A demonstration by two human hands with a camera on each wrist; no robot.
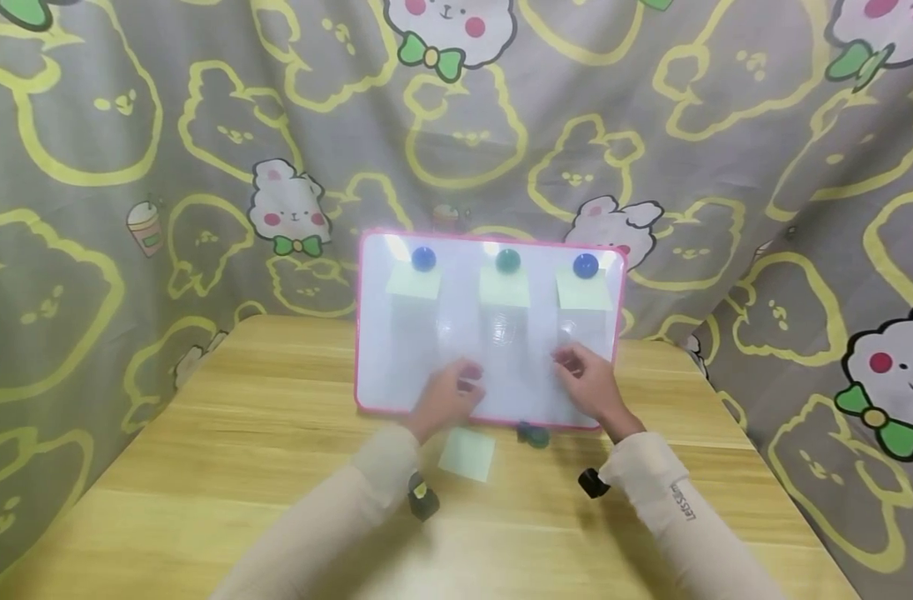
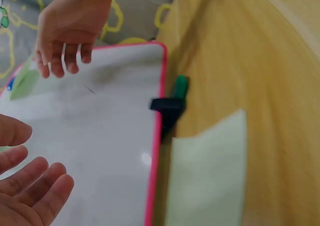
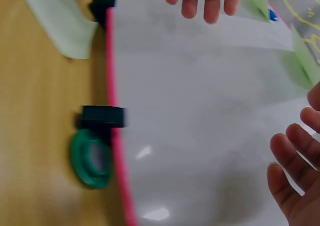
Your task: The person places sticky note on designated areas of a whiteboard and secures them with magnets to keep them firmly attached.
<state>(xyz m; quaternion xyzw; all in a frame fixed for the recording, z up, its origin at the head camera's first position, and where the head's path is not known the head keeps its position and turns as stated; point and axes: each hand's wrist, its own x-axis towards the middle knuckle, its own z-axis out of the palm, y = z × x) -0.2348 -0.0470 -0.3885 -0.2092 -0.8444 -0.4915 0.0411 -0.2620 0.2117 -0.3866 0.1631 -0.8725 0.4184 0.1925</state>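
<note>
A whiteboard [image 1: 456, 367] with a pink rim leans upright on the table. Along its top, a blue magnet [image 1: 423, 259], a green magnet [image 1: 508, 261] and another blue magnet [image 1: 586, 266] each hold a pale green note. My left hand [image 1: 449, 396] hovers in front of the board's lower middle, its fingers loosely bent around nothing. Facing the lower right part of the board, my right hand [image 1: 590, 383] has loosely curved fingers and holds nothing. Both wrist views show gaps between the fingers and the board.
A loose pale green note [image 1: 467, 455] lies on the table [image 1: 276, 467] before the board. Beside the board's bottom edge is a round green magnet [image 3: 91, 158], with a black clip [image 3: 102, 116] on the rim close by. A patterned curtain [image 1: 202, 125] hangs behind.
</note>
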